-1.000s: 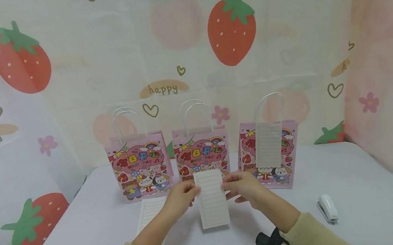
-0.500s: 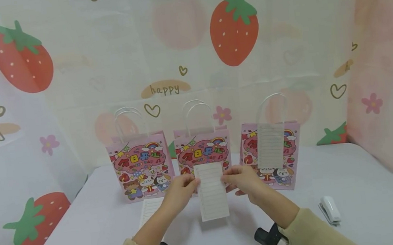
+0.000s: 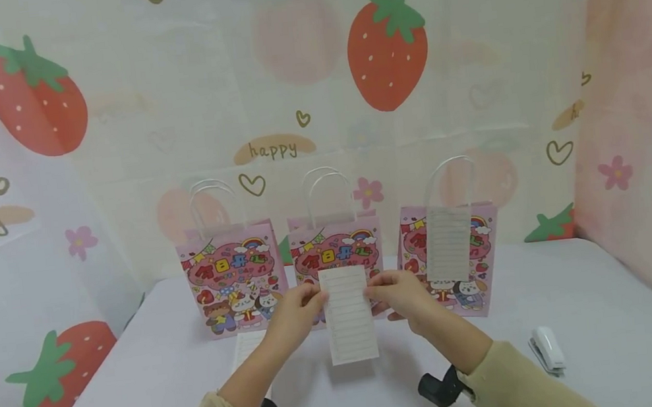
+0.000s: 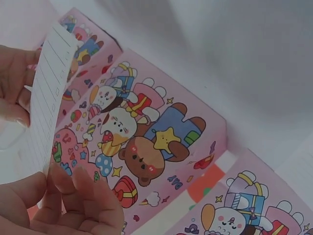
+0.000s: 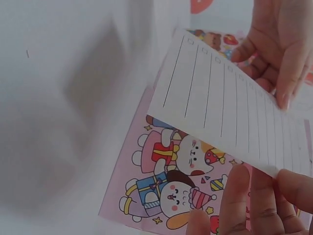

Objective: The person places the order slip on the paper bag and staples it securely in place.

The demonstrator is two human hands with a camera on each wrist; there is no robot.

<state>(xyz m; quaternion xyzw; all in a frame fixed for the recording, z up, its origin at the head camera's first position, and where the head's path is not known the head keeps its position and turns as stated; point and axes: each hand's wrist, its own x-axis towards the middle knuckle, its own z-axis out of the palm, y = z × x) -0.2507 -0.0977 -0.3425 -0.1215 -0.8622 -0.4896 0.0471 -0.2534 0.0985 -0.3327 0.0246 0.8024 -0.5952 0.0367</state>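
Note:
Between both hands a white lined paper slip [image 3: 349,317] is held upright, in front of the middle pink gift bag [image 3: 335,242]. My left hand [image 3: 294,319] pinches its left edge with thumb and fingers. The right hand [image 3: 403,296] pinches the opposite edge. In the right wrist view the lined slip [image 5: 215,98] shows a row of small checkboxes, with the bag's cartoon print behind it. Another lined slip [image 3: 447,244] hangs over the front of the right gift bag [image 3: 490,266]. A further slip [image 3: 251,342] lies on the table, partly hidden by the left forearm.
A third pink gift bag [image 3: 232,279] stands at the left of the row; all have white loop handles. On the right of the white table [image 3: 587,308] lies a small white stapler [image 3: 547,349]. A strawberry-print cloth [image 3: 298,54] hangs behind.
Both hands have raised the slip a little and brought it up before the middle bag, covering more of its front. The bags and stapler stay where they were.

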